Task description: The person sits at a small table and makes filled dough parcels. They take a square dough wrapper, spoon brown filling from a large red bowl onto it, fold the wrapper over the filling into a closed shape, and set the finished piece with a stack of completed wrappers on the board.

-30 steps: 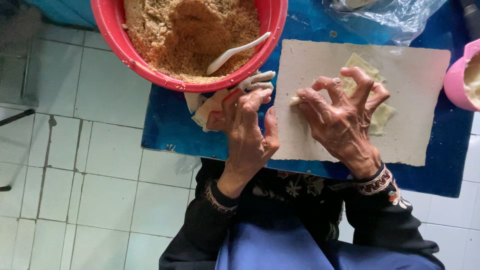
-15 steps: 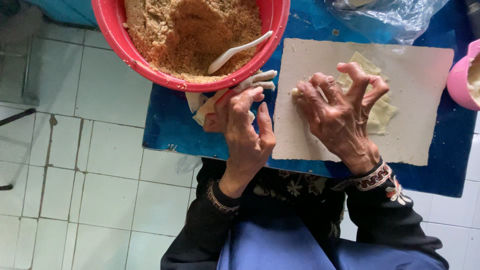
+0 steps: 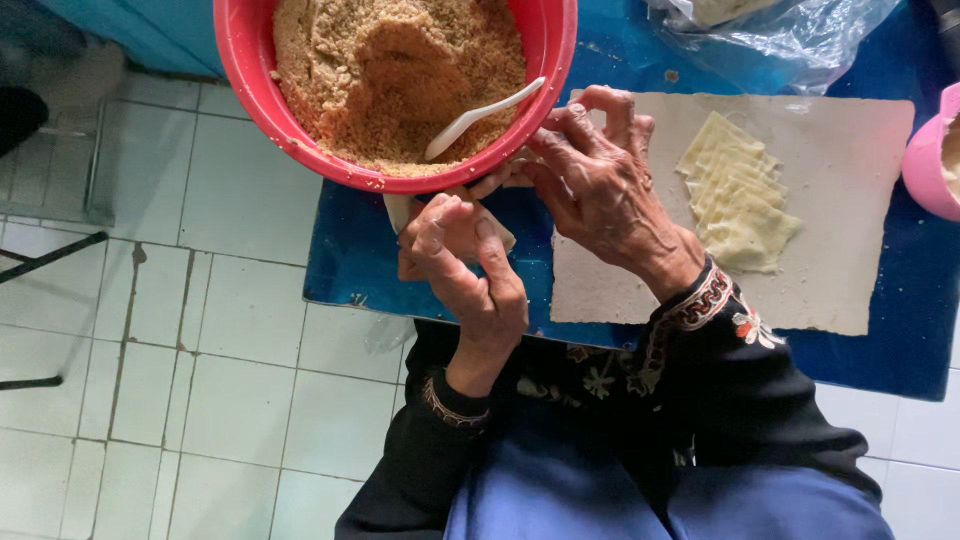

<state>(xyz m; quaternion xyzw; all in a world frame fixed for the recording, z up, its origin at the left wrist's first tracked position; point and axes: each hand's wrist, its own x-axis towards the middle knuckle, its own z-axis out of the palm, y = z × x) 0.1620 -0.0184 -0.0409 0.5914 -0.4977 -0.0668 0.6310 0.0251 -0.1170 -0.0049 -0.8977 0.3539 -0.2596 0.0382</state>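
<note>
- White floor tiles (image 3: 230,330) below; blue low table (image 3: 400,260) bearing a pale rectangular board (image 3: 850,200).
- Moved off the board since a second ago: right hand (image 3: 600,190), now at the rim of the red plastic bowl of brown crumbly filling (image 3: 400,80), fingers curled by the white plastic spoon (image 3: 480,118).
- Left bare: stack of thin pale dough sheets (image 3: 735,190).
- Cupped, closed on a folded pale dough piece (image 3: 490,225): left hand (image 3: 465,270), just under the bowl.

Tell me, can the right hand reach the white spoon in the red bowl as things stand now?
Probably yes. The right hand is at the rim of the red bowl, and the white spoon handle leans toward it over the crumbly filling, with nothing between them.
</note>
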